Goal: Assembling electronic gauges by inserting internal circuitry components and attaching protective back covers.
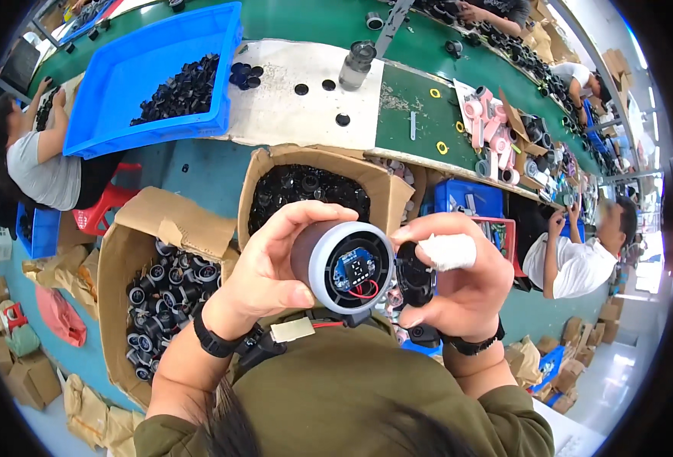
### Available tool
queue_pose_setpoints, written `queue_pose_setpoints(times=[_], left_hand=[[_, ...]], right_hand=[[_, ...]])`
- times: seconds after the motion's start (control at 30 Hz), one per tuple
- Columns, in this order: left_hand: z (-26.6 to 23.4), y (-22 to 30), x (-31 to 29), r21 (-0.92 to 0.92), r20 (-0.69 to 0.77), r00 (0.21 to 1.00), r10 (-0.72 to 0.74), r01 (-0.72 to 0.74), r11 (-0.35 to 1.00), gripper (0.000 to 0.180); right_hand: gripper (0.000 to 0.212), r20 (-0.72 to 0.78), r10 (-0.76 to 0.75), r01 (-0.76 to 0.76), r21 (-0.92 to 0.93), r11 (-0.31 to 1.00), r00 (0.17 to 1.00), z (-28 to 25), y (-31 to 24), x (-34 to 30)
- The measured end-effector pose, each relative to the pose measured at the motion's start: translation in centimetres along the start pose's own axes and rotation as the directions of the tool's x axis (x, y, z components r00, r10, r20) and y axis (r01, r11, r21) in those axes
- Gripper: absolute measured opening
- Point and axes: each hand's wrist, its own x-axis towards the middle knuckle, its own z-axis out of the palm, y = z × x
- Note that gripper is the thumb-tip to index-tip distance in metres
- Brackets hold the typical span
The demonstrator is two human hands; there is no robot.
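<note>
My left hand (251,276) is wrapped round a dark cylindrical housing (307,255) with a light grey rim. Its open end faces up toward me, showing a blue circuit board (352,270) and thin red wires inside. Just right of the rim, my right hand (470,288) grips a round black plastic part (415,276) by its edge, between thumb and fingers. A white wrapping covers one finger of that hand. The black part is tilted on edge close beside the housing; whether the two touch, I cannot tell.
Beyond my hands stands a cardboard box (386,183) of black round parts. Another box (115,305) at left holds similar small assemblies. On the bench are a blue bin (161,131) of black pieces, a glass jar (357,67) and pink housings (493,126). Several people sit nearby.
</note>
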Motion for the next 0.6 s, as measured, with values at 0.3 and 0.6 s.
queue_pose_setpoints(times=[0.3, 0.6], left_hand=[[0.1, 0.4, -1.1, 0.149, -0.002, 0.999, 0.047, -0.046, 0.988, 0.083], [0.5, 0.8, -1.9, 0.13, -0.001, 1.0, 0.021, -0.021, 0.991, 0.075]], right_hand=[[0.035, 0.058, -0.173, 0.181, -0.446, 0.877, 0.983, 1.3, -1.3, 0.1], [0.03, 0.216, -0.331, 0.394, -0.545, 0.74, 0.919, 1.1, -1.7, -0.4]])
